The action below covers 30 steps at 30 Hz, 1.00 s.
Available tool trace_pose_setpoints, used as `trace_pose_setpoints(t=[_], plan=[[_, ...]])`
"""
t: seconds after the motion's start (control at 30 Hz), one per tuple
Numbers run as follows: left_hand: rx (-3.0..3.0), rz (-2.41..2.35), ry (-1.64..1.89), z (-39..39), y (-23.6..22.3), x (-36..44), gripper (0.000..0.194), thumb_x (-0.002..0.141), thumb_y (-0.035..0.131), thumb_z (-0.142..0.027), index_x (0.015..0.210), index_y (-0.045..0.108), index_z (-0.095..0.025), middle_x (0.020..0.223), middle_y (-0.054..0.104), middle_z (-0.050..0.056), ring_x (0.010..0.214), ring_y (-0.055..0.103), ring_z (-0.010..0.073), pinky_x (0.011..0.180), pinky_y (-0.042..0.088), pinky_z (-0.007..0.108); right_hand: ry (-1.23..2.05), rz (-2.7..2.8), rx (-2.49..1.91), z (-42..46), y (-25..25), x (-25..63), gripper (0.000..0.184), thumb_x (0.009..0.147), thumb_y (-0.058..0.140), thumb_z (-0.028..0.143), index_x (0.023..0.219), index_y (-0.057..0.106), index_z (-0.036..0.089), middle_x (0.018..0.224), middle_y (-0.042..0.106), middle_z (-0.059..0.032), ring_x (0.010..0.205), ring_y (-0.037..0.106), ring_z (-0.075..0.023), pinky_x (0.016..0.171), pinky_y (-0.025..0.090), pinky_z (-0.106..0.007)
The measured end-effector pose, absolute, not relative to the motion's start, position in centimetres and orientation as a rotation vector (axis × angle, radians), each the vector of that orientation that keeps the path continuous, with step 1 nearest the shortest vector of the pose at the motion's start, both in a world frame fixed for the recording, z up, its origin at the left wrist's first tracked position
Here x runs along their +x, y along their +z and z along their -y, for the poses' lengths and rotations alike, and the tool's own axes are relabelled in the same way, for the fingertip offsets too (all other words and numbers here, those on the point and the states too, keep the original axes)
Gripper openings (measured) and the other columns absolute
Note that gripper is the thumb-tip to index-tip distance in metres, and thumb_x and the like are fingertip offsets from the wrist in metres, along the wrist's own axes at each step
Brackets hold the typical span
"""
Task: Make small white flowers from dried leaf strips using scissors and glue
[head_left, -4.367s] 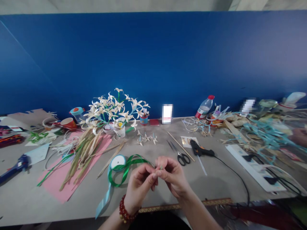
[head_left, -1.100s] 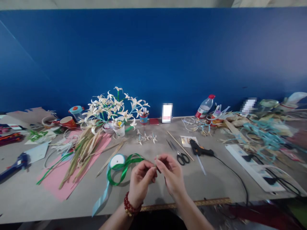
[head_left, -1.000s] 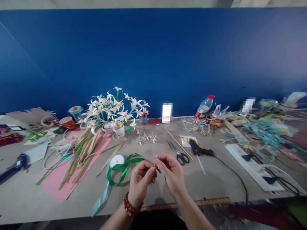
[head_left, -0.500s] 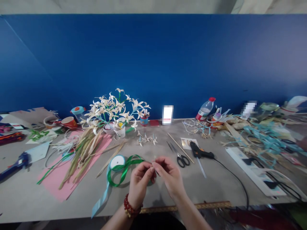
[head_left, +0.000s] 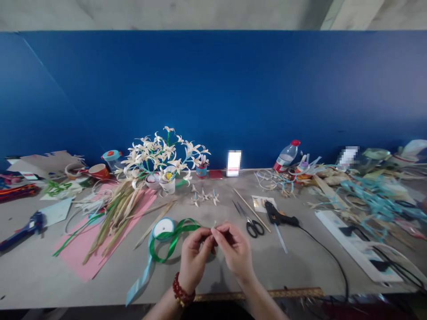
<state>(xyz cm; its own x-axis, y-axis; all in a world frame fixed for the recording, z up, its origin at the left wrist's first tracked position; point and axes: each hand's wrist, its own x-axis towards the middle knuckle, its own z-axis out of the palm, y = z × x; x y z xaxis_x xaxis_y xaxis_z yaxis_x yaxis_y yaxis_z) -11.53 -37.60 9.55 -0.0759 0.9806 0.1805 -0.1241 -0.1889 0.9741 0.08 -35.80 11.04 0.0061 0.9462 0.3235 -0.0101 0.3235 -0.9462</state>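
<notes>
Over the near middle of the table, my left hand (head_left: 196,251) and my right hand (head_left: 234,251) meet at the fingertips. Both are closed in a pinch on a small pale piece (head_left: 215,223), mostly hidden by the fingers; its kind is too small to tell. A loop of green ribbon (head_left: 173,242) lies just left of my left hand, across a roll of light blue ribbon (head_left: 163,227). Black-handled scissors (head_left: 255,228) lie right of my right hand. Beyond the hands are several small white flowers (head_left: 204,195).
A glue gun (head_left: 282,217) with its cord lies right, near a white power strip (head_left: 356,249). Behind left, white flowers (head_left: 160,155) stand in cups. Dried strips (head_left: 115,218) rest on pink paper (head_left: 71,249). A bottle (head_left: 286,156) leans by the blue partition (head_left: 213,89).
The whole view has shifted slightly, with the scene sitting lower in the frame. Both hands keep their pinch, with the fingers only slightly adjusted.
</notes>
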Motion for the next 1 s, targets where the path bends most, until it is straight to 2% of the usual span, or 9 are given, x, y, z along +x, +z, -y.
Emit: trace_pose_setpoints(t=[0.1,0.33,0.6,0.8,1.0], plan=[[1.254,-1.116,1.431,37.4,9.7,-11.7,0.015,0.088,0.063,-0.030,0.086,0.068,-0.016,0.071,0.064,0.001,0.059,0.056,0.0121,0.058,0.046,0.023,0.944,1.361,-0.948,35.6,11.0,0.2,0.018,0.088,0.062,0.029,0.074,0.061,0.019,0.067,0.055,0.0010,0.058,0.052,-0.0129,0.055,0.045,-0.024],[1.514,-1.142,1.492,36.9,10.8,-11.9,0.013,0.090,0.059,-0.026,0.086,0.068,-0.018,0.090,0.067,0.007,0.088,0.062,0.0210,0.082,0.049,0.033,0.893,1.373,-0.959,35.2,10.8,0.5,0.016,0.087,0.064,0.029,0.074,0.062,0.019,0.068,0.058,-0.0001,0.061,0.053,-0.0140,0.058,0.044,-0.024],[1.437,-1.208,1.432,36.7,9.6,-11.8,0.014,0.089,0.061,-0.029,0.086,0.068,-0.017,0.083,0.068,0.006,0.081,0.062,0.0205,0.077,0.049,0.031,0.971,1.350,-0.968,34.9,10.9,0.9,0.018,0.084,0.067,0.032,0.072,0.063,0.019,0.068,0.060,-0.0011,0.062,0.056,-0.0148,0.059,0.046,-0.024],[1.350,-1.166,1.436,36.5,9.3,-12.1,0.013,0.086,0.064,-0.029,0.081,0.067,-0.017,0.079,0.066,0.005,0.076,0.060,0.0190,0.073,0.049,0.028,1.173,1.281,-0.963,34.6,10.8,1.3,0.019,0.081,0.069,0.036,0.084,0.068,0.018,0.073,0.067,-0.0027,0.065,0.061,-0.0162,0.061,0.051,-0.026],[1.384,-1.133,1.425,36.5,9.8,-12.1,0.012,0.086,0.065,-0.028,0.082,0.068,-0.017,0.086,0.067,0.007,0.085,0.062,0.0212,0.080,0.049,0.032,1.036,1.333,-0.990,34.6,10.3,1.1,0.017,0.084,0.068,0.034,0.077,0.065,0.018,0.072,0.066,-0.0030,0.064,0.059,-0.0150,0.060,0.049,-0.024]])
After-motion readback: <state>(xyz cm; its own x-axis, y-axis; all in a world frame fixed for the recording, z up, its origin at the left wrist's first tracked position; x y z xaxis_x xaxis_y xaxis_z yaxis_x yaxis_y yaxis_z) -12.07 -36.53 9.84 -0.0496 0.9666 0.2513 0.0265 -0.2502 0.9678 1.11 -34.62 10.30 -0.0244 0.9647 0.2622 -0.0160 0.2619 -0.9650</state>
